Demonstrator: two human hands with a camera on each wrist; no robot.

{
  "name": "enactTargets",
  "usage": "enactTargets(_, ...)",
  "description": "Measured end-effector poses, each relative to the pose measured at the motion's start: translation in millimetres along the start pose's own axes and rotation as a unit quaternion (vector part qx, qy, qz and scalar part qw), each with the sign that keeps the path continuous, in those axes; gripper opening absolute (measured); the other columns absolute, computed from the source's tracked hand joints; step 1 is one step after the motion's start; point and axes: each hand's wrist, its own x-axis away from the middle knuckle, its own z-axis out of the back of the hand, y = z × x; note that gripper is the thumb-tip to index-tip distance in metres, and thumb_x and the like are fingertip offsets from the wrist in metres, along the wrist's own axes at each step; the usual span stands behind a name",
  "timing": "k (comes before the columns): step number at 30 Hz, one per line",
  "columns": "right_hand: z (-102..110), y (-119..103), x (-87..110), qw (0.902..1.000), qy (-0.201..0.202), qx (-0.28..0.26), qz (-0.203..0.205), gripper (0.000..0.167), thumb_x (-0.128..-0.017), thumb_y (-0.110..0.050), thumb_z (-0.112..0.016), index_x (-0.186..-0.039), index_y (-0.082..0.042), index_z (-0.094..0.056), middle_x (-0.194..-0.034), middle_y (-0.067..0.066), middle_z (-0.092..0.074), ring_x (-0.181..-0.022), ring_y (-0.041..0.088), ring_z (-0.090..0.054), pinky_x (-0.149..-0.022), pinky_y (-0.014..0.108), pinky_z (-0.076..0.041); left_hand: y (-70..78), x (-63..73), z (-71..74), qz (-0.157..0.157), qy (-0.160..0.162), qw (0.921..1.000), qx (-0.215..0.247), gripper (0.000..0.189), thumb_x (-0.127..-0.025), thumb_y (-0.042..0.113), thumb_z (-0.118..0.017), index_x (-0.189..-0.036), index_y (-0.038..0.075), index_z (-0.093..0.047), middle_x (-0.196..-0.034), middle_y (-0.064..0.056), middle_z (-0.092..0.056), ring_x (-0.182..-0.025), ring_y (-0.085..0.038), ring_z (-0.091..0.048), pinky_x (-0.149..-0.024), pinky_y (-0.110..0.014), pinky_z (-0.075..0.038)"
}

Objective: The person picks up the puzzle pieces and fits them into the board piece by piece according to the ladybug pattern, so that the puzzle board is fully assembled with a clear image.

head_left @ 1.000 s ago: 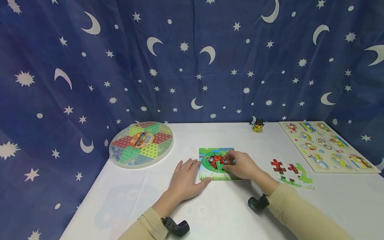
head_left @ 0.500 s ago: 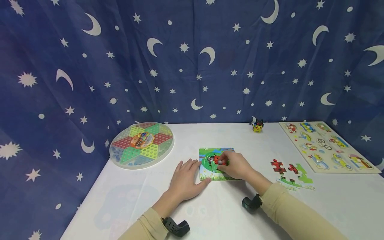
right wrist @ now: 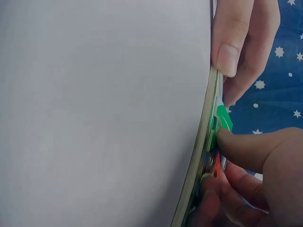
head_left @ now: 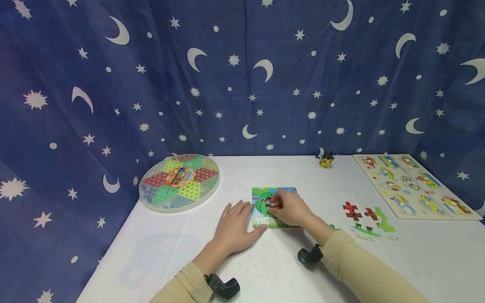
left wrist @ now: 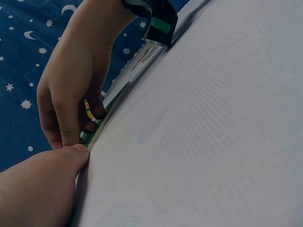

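Observation:
On the white table lies a small ladybug jigsaw puzzle board [head_left: 261, 221], with a green surround and a grass strip along its near edge. My left hand [head_left: 235, 227] rests at its left side, fingers extended and thumb at the near left corner. Over the middle of the board, my right hand [head_left: 291, 209] pinches a puzzle piece [right wrist: 224, 117] between thumb and fingers. Green shows on that piece in the right wrist view, where it stands tilted against the board. Much of the ladybug picture is hidden behind the right hand.
Loose pieces lie right of the board, including a red puzzle piece [head_left: 352, 211] and a green puzzle piece [head_left: 385, 226]. A peg puzzle board [head_left: 414, 185] is at the far right, a small yellow figurine [head_left: 326, 160] at the back, a round Chinese checkers board [head_left: 179, 183] at the left.
My right hand has slid leftward across the puzzle board with the puzzle piece, from its right part to its middle. The left hand has stayed in place.

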Motion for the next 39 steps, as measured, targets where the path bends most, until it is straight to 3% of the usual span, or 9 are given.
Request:
enactTargets(9, -7, -9, -2.1, 0.9993, 0.009, 0.035, -0.003, 0.018, -0.091, -0.019, -0.08, -0.102, -0.01, -0.068, -0.086, -0.004, -0.062, -0.078, 0.013, -0.058, -0.072, 0.034, -0.053, 0.4, 0.1, -0.8, 0.0, 0.0, 1.0, -0.009, 0.074, -0.094, 0.064, -0.058, -0.145, 0.011, -0.057, -0.145, -0.008, -0.057, -0.142, -0.03, -0.044, -0.121, -0.055, -0.025)
enactTargets(18, -10, -13, -5.0, 0.9983, 0.01, 0.057, -0.011, 0.02, -0.091, -0.021, -0.08, -0.101, -0.009, -0.067, -0.081, -0.003, -0.059, -0.071, 0.015, -0.054, -0.063, 0.031, -0.048, 0.5, 0.1, -2.5, -0.002, 0.0, 0.9999, -0.012, 0.074, -0.094, 0.065, -0.057, -0.145, 0.011, -0.057, -0.145, -0.008, -0.057, -0.142, -0.029, -0.044, -0.121, -0.055, -0.026)
enactTargets(35, -7, -12, -14.8, 0.9984, -0.005, 0.041, -0.038, 0.027, -0.089, -0.026, -0.082, -0.101, -0.009, -0.066, -0.085, -0.001, -0.062, -0.075, 0.015, -0.058, -0.071, 0.035, -0.053, 0.7, 0.0, -1.5, 0.006, -0.007, 0.9999, -0.009, 0.076, -0.094, 0.066, -0.056, -0.147, 0.011, -0.055, -0.147, -0.008, -0.055, -0.144, -0.028, -0.042, -0.122, -0.054, -0.023)
enactTargets(39, -6, -12, -16.6, 0.9984, -0.01, 0.03, -0.047, 0.027, -0.089, -0.027, -0.083, -0.098, -0.009, -0.064, -0.083, 0.0, -0.06, -0.073, 0.016, -0.057, -0.067, 0.033, -0.05, -0.2, -0.9, -1.0, 0.006, -0.007, 0.9999, -0.009, 0.077, -0.095, 0.066, -0.055, -0.147, 0.01, -0.055, -0.148, -0.009, -0.054, -0.144, -0.028, -0.042, -0.122, -0.054, -0.023)
